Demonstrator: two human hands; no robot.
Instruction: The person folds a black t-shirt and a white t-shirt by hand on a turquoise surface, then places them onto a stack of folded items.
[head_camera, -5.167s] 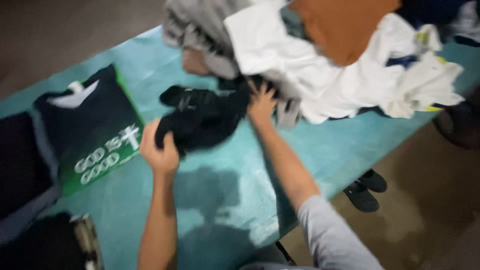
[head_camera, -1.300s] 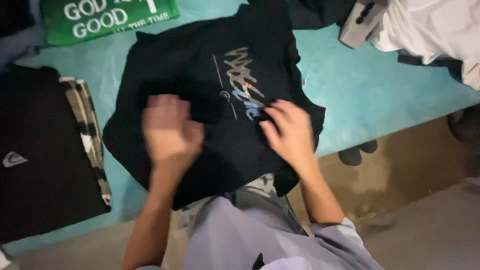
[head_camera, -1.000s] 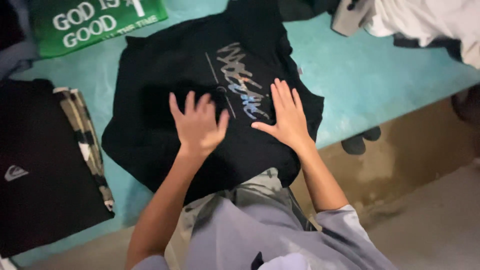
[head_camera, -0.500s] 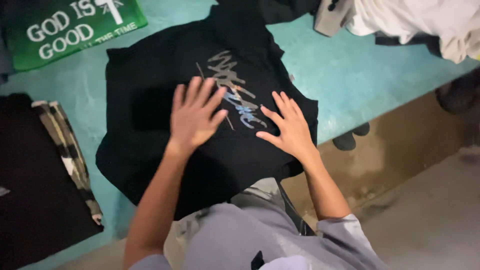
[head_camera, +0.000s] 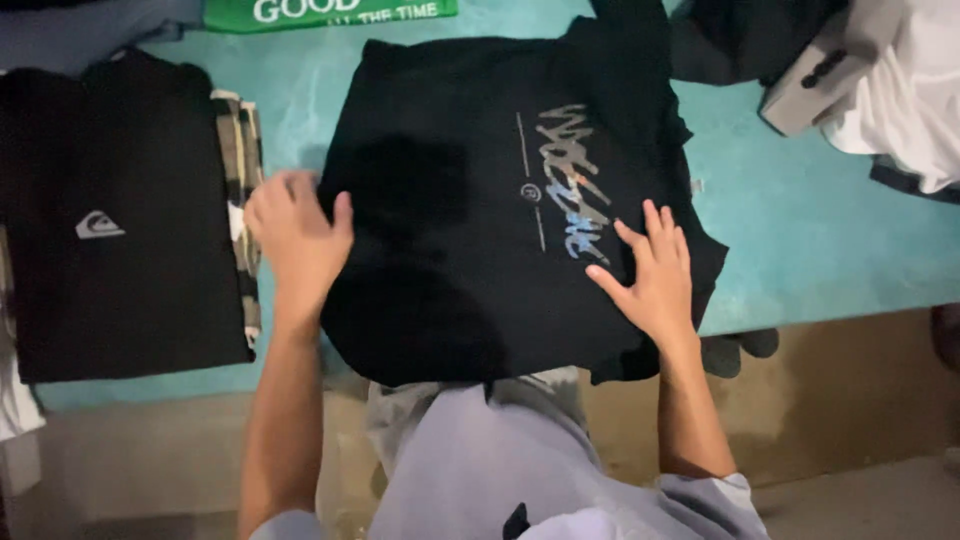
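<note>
Black tee (head_camera: 470, 230), soft cotton w/ grey print, flat at table (head_camera: 800, 250) centre. Left hand (head_camera: 295, 235) at 9 o'clock, fingers curled gripping its edge. Right hand (head_camera: 655, 275) at 4 o'clock, fingers spread, pressing flat.

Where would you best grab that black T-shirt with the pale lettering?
Probably at the left edge of the black T-shirt, coming in from the left, where the left hand sits. The shirt lies flat on the teal table, and that edge is free; the right hand presses the cloth flat.
</note>
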